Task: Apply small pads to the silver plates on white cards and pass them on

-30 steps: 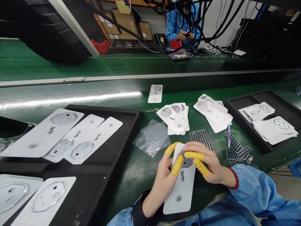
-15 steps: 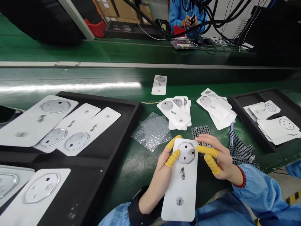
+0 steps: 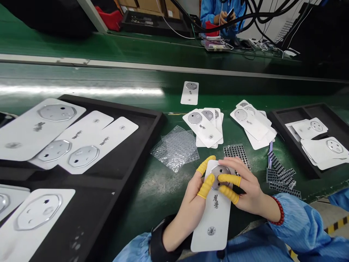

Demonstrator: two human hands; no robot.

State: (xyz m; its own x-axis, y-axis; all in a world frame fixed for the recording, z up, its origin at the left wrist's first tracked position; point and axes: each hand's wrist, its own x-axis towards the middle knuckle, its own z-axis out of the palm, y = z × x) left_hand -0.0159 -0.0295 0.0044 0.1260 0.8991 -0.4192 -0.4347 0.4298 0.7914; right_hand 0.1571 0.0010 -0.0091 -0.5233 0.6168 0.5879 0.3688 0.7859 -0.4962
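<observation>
A white phone back cover (image 3: 211, 218) is tilted in front of me, its silver octagonal camera plate at the top and black lettering below. My left hand (image 3: 195, 196) grips its left edge, with the thumb on the face and yellow finger cots on thumb and index finger. My right hand (image 3: 247, 185) closes over the upper right part. Its two yellow-cotted digits press on the camera plate, partly covering the holes, while other fingers lie along the top edge. Just beyond is a sheet of small black dots (image 3: 237, 153), partly hidden by the right hand.
Bubble wrap (image 3: 176, 147) lies left of the dot sheet. Two fanned piles of covers (image 3: 203, 127) (image 3: 252, 125) and a single cover (image 3: 190, 92) lie farther back. Black trays with covers flank me, left (image 3: 109, 193) and right (image 3: 289, 145). Cut dot strips (image 3: 280, 174) lie right. A co-worker (image 3: 222, 18) sits opposite.
My right hand has moved left onto the camera plate, its yellow-cotted digits now over the holes. My left hand still grips the cover. The view has shifted slightly.
</observation>
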